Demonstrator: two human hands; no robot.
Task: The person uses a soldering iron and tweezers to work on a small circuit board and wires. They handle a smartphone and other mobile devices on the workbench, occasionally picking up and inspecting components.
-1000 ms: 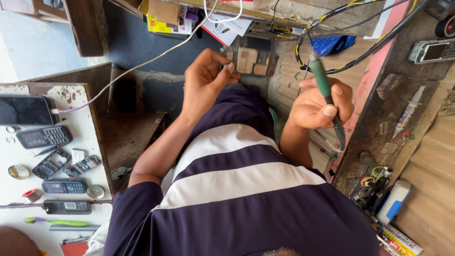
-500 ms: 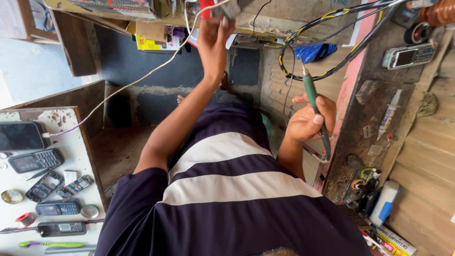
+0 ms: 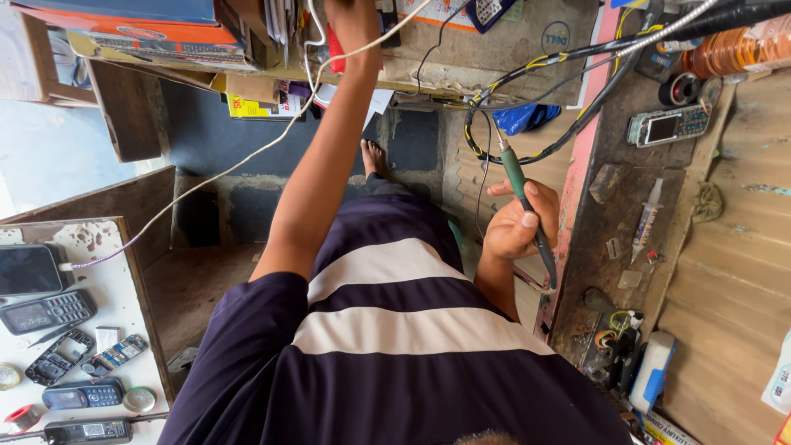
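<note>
My left hand is stretched far forward to a cluttered shelf, among papers and a red object. The frame's top edge cuts off its fingers, so what it grips stays hidden. A white cable crosses my left forearm. My right hand is near my lap, beside the workbench edge. It is closed around a soldering iron with a green handle and a dark lower part pointing down toward the bench.
A white table at the left carries several old mobile phones and tape rolls. The dark workbench at the right holds a phone, a syringe, a copper wire spool and bundled cables.
My left hand has risen from in front of my chest up to the shelf. My right hand kept the soldering iron and shifted slightly toward the bench.
</note>
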